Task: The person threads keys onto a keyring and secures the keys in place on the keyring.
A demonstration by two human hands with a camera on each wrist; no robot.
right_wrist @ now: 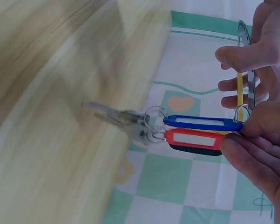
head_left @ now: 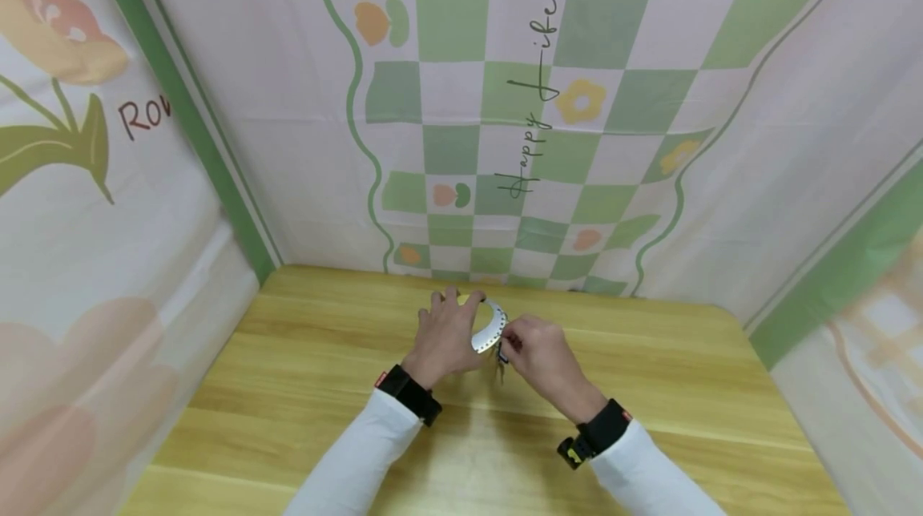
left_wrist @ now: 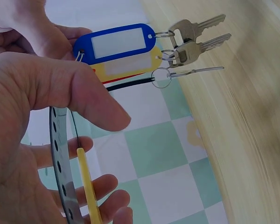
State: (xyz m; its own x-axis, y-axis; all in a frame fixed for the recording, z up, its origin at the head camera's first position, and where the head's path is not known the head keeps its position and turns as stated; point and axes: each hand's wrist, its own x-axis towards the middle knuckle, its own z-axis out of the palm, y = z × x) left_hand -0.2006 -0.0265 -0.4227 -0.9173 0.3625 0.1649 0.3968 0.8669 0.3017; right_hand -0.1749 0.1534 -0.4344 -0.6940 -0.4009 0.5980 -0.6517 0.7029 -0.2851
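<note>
My left hand (head_left: 447, 332) grips a flat, silver ring-shaped plate (head_left: 490, 332) with a row of small holes along its rim. A yellow strip (left_wrist: 88, 186) lies beside the plate, between thumb and fingers. My right hand (head_left: 541, 356) pinches the ends of several key tags right at the plate's rim. The tags are blue (left_wrist: 116, 42), yellow (left_wrist: 149, 63), red (right_wrist: 193, 140) and black (right_wrist: 191, 150), with white label windows showing on some. Silver keys (left_wrist: 189, 51) hang from their far ends by small split rings (right_wrist: 156, 112). My right fingertips partly hide the small rings at the plate.
Both hands work above a light wooden table (head_left: 324, 388). Behind it hangs a cloth backdrop (head_left: 454, 27) with green and white checks and flowers. More cloth panels enclose the left and right sides. A black band (head_left: 409, 396) with a camera sits on each wrist.
</note>
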